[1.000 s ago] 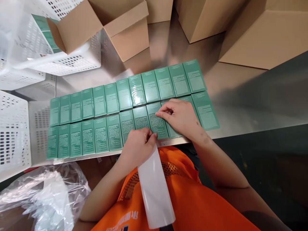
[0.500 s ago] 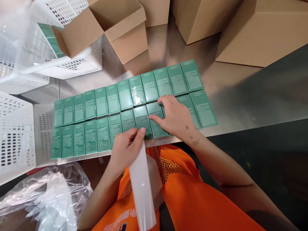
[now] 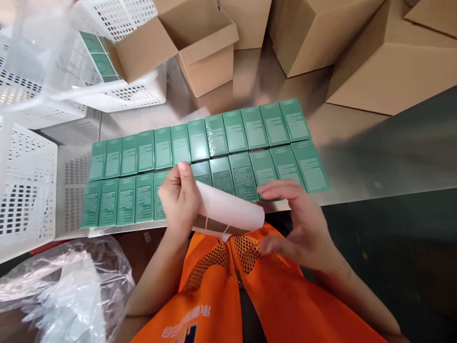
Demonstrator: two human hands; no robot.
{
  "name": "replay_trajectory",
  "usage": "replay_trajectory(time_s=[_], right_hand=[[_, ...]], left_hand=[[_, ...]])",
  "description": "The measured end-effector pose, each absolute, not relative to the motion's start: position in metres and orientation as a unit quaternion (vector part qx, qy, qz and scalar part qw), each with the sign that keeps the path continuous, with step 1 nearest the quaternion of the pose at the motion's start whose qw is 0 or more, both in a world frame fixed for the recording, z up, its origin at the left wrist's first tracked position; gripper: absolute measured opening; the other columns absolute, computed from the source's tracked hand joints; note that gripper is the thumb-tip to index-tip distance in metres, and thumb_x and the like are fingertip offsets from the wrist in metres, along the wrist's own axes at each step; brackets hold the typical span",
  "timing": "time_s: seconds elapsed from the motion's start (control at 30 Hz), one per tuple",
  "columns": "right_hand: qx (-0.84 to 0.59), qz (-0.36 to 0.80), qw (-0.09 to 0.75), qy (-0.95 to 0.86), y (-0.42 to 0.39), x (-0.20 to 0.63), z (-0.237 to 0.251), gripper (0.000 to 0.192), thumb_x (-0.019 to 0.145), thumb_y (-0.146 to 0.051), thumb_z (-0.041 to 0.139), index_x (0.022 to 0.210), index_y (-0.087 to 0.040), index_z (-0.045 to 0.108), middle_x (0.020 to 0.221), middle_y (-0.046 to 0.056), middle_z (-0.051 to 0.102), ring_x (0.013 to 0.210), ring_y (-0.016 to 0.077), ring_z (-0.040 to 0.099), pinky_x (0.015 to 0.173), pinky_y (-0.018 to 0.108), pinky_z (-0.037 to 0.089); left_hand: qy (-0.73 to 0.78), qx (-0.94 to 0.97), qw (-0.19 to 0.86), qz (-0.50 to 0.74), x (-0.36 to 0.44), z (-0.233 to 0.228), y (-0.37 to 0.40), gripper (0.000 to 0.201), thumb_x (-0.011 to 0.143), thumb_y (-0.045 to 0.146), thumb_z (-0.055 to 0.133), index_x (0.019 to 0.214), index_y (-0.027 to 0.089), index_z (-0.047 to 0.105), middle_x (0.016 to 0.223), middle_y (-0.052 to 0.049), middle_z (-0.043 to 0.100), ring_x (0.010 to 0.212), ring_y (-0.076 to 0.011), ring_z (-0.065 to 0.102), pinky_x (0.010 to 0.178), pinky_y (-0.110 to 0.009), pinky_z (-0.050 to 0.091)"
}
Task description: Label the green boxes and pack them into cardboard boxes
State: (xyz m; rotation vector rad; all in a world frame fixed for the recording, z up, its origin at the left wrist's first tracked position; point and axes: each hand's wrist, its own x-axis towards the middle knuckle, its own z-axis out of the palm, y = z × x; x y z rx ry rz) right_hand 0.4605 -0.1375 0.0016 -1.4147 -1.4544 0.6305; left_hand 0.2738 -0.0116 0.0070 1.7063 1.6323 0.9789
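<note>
Label strip being held over rows of green boxes

The left hand (image 3: pixel 180 197) is pinching a white backing strip (image 3: pixel 228 212) above the surface (image 3: pixel 357 138) edge; the right hand (image 3: pixel 303 224) is hovering beside it, fingers loose, gripping nothing. Green boxes (image 3: pixel 200 162) are lying in two rows beyond.

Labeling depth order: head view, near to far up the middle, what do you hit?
Orange vest → white sheet held in left hand → near row of green boxes → far row of green boxes → open cardboard box.
</note>
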Motion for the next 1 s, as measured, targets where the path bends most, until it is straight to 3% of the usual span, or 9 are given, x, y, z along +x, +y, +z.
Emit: replay_trajectory(time_s=[0.1,0.23,0.43,0.5,0.57,0.67,0.77,0.87,1.0], right_hand=[[-0.584,0.178,0.442,-0.658,-0.139,0.446,0.0,0.082,0.066,-0.053,0.088,0.13,-0.024,0.047,0.132,0.016,0.05,0.121,0.0343,0.054,0.096,0.049,0.052],[-0.589,0.017,0.421,-0.689,-0.137,0.437,-0.015,0.052,0.078,-0.031,0.083,0.121,-0.028,0.054,0.122,0.013,0.048,0.107,0.0282,0.057,0.085,0.044,0.056],[-0.593,0.159,0.421,-0.668,-0.137,0.432,-0.02,0.048,0.094,-0.025,0.064,0.141,-0.029,0.052,0.089,0.003,0.066,0.075,0.0168,0.065,0.063,0.026,0.057],[-0.56,0.181,0.45,-0.672,-0.136,0.433,-0.016,0.04,0.095,-0.017,0.061,0.132,-0.032,0.061,0.091,0.001,0.071,0.076,0.0146,0.069,0.063,0.023,0.056],[-0.552,0.184,0.495,-0.645,-0.135,0.436,-0.012,0.036,0.091,-0.013,0.066,0.122,-0.032,0.068,0.095,0.001,0.073,0.079,0.0145,0.07,0.064,0.022,0.057],[-0.559,0.22,0.558,-0.573,-0.134,0.444,-0.005,0.042,0.083,-0.012,0.076,0.12,-0.032,0.07,0.093,0.0,0.073,0.068,0.0129,0.066,0.06,0.023,0.059],[-0.572,0.237,0.584,-0.526,-0.133,0.452,0.001,0.04,0.081,-0.014,0.078,0.117,-0.033,0.073,0.091,0.0,0.068,0.067,0.0118,0.063,0.059,0.023,0.06],[-0.626,0.206,0.578,-0.481,-0.133,0.458,0.006,0.028,0.081,-0.016,0.079,0.104,-0.031,0.078,0.097,0.003,0.06,0.074,0.0125,0.064,0.06,0.024,0.062],[-0.647,0.235,0.565,-0.454,-0.132,0.465,0.01,0.014,0.084,-0.02,0.077,0.094,-0.029,0.08,0.092,0.003,0.065,0.069,0.0127,0.065,0.055,0.023,0.059]], left_hand=[[0.601,0.631,0.297,0.39,0.282,0.007,-0.003,0.05,0.099,0.056,0.037,0.062,0.023,0.036,0.057,0.005,0.03,0.054,-0.0122,0.03,0.052,-0.029,0.025],[0.616,0.603,0.287,0.418,0.28,0.005,0.013,0.052,0.097,0.061,0.039,0.062,0.023,0.04,0.055,0.006,0.03,0.053,-0.0118,0.031,0.052,-0.028,0.026],[0.606,0.597,0.278,0.447,0.275,-0.004,0.023,0.049,0.095,0.06,0.048,0.065,0.021,0.045,0.059,0.004,0.044,0.053,-0.011,0.044,0.053,-0.026,0.034],[0.547,0.628,0.274,0.48,0.27,-0.003,0.021,0.034,0.09,0.053,0.062,0.082,0.02,0.057,0.086,-0.002,0.064,0.074,-0.0149,0.062,0.067,-0.028,0.047],[0.436,0.689,0.291,0.5,0.26,0.003,0.018,0.028,0.089,0.047,0.066,0.103,0.023,0.062,0.117,-0.007,0.067,0.11,-0.0226,0.065,0.094,-0.036,0.049],[0.275,0.762,0.435,0.393,0.242,0.015,0.01,0.037,0.09,0.054,0.063,0.112,0.025,0.068,0.119,-0.01,0.072,0.133,-0.0305,0.053,0.111,-0.048,0.04],[0.276,0.719,0.565,0.295,0.232,0.022,0.001,0.044,0.078,0.037,0.08,0.12,0.028,0.068,0.11,-0.008,0.075,0.107,-0.0263,0.068,0.089,-0.038,0.055],[0.351,0.651,0.586,0.33,0.235,0.02,-0.009,0.038,0.073,0.018,0.084,0.108,0.028,0.074,0.087,-0.001,0.075,0.074,-0.0143,0.067,0.066,-0.023,0.053],[0.387,0.629,0.591,0.325,0.245,0.018,-0.015,0.014,0.075,0.022,0.082,0.089,0.021,0.077,0.082,-0.003,0.075,0.075,-0.0157,0.066,0.07,-0.025,0.053]])
